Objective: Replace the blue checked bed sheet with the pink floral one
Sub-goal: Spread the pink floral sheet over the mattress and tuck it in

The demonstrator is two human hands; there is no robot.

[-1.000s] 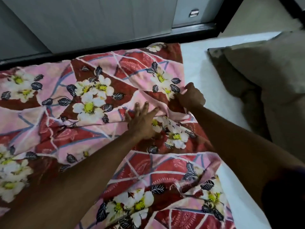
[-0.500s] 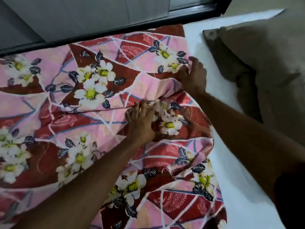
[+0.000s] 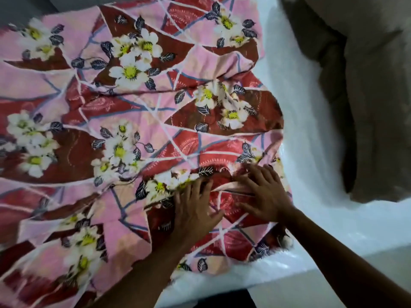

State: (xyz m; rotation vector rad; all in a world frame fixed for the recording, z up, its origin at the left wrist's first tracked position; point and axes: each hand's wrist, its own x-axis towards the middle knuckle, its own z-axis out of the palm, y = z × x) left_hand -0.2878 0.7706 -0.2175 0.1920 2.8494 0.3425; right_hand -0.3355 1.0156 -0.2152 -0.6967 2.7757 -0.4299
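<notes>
pink floral sheet: cut off left | pillow: cut off right

White mattress bears pink floral sheet and brown pillows.

Pink floral sheet: pink and dark red panels, white flowers with yellow centres, dark leaves. Lies spread over the white mattress, wrinkled and creased. Its ragged side edge stops short, leaving the mattress bare alongside. Folds bunch near the mattress's near edge.

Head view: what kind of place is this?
Probably a bedroom: a pink floral bed sheet lies spread over a bare white mattress, and what look like brown pillows sit to the sheet's right.
</notes>
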